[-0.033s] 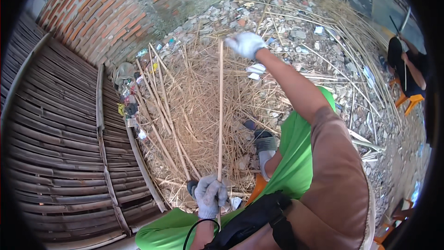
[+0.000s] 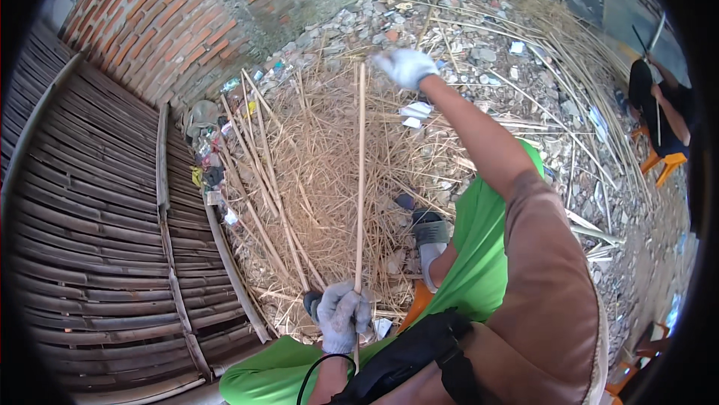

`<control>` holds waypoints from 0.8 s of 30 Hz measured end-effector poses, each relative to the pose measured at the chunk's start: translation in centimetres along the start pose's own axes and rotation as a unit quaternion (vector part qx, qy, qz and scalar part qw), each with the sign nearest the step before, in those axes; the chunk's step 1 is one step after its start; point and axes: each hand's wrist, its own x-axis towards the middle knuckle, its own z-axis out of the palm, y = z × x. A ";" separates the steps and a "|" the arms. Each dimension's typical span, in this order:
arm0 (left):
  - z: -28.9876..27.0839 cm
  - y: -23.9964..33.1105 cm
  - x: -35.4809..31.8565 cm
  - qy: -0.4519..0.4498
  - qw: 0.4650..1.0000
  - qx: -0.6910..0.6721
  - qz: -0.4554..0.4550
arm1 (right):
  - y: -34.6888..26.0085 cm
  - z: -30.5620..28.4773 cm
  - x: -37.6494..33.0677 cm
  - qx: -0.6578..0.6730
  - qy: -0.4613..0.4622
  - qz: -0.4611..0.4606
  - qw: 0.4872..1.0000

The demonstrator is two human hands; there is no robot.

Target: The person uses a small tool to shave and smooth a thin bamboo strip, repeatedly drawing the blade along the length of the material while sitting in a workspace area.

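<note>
So, biggest stuff first: a dark bamboo-slat panel [image 2: 97, 244] fills the left side, and a brick wall [image 2: 161, 45] runs across the upper left. Ground is stony rubble [image 2: 479, 54], with a messy heap of pale bamboo shavings [image 2: 322, 131] right in front of the person. Off to the right a co-worker [image 2: 676, 109] sits on an orange stool [image 2: 663, 169], holding a stick too. Person's own legs are in bright green trousers [image 2: 479, 248].

Main thing is the long pale bamboo stick [image 2: 361, 180], standing out over the shavings, its lower end down by the lap. Left hand [image 2: 341, 316], in a greyish glove, has its fingers wrapped round it near that end.

What's changed: the right hand [image 2: 408, 69], gloved in white, was right by the far tip a blink ago and has slid a bit to the right, with a small gap showing now. The tip nudged right as well. My read is the left hand alone is carrying the stick. The right fingers are too blurry, so can't tell if they're curled or spread. Smallest bit: a white scrap [image 2: 414, 110] below that wrist.
</note>
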 end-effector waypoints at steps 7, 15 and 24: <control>2.2 1.9 1.9 0.076 0.997 0.027 0.016 | 1.6 3.2 -2.2 0.089 0.004 0.010 0.996; -0.1 1.7 2.6 0.123 0.991 -0.045 0.030 | -7.9 6.9 -10.1 -0.038 -0.249 -0.122 0.960; -2.1 2.2 1.7 0.135 0.972 -0.190 0.028 | -15.6 9.7 -19.6 0.069 -0.264 -0.302 0.914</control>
